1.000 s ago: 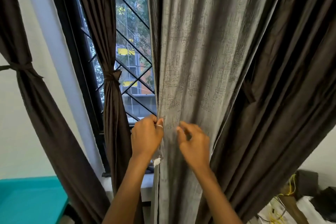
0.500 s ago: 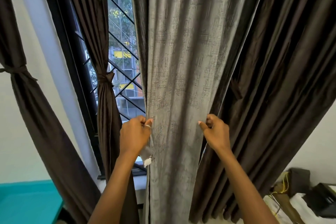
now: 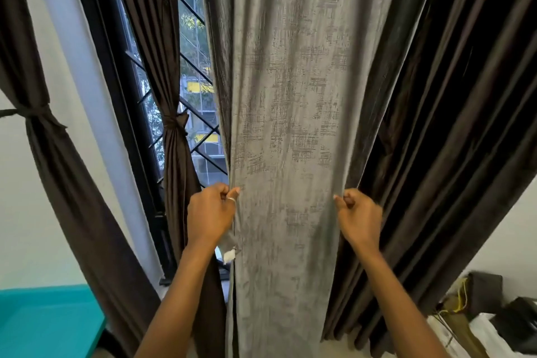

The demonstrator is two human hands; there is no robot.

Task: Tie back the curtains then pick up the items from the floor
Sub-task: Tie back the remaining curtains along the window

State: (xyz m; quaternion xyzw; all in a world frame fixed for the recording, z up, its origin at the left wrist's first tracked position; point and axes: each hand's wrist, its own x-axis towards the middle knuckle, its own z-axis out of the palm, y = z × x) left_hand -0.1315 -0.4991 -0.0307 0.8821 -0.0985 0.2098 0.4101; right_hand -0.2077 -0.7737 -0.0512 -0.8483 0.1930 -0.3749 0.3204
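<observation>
Left hand [image 3: 210,215] pinches the grey curtain panel's [image 3: 290,125] left edge, right hand [image 3: 359,216] its right edge. Such shallow pinches may let fabric slip while gathering.

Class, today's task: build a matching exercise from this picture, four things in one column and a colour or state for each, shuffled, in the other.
Things
1 grey curtain
2 far-left brown curtain
3 left hand
4 surface at bottom left

Colour or state
A wears a ring
B teal
C tied at the middle
D pinched at both edges

Pairs: 1-D; 2-C; 3-A; 4-B
</observation>
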